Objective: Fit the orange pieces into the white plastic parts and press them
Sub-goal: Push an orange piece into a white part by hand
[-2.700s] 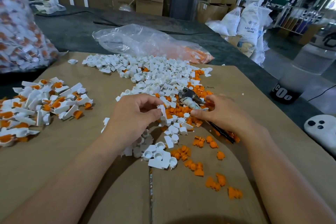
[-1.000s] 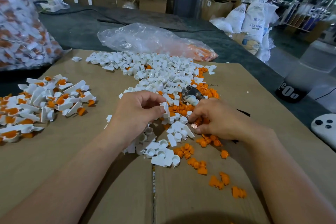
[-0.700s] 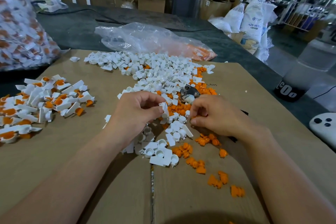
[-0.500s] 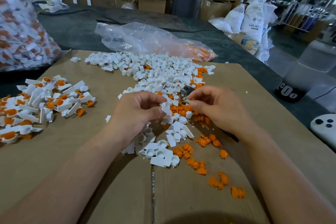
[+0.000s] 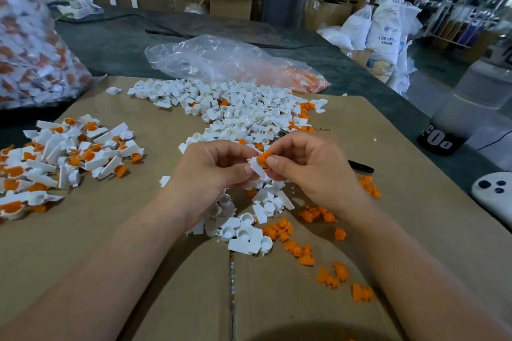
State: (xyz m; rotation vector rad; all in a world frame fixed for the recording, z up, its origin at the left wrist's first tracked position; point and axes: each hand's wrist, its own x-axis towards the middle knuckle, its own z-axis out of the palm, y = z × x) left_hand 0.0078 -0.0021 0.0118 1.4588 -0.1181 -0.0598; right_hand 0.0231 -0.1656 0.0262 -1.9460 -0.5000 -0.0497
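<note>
Left hand pinches a white plastic part. Right hand, fingertips meeting it, pinches an orange piece sitting on that part's top. Loose white parts lie beneath and beyond both hands, and loose orange pieces lie beside the right wrist. Assembled parts are heaped well left of the left hand on the cardboard-covered tabletop.

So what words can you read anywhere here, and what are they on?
"ABS RESI": white sack, rest hidden by a fold; the smaller line below is blurred.
"C0o": black base of a cloudy container, letters partly cut off.
Small writing on the cardboard: too blurred to read.
</note>
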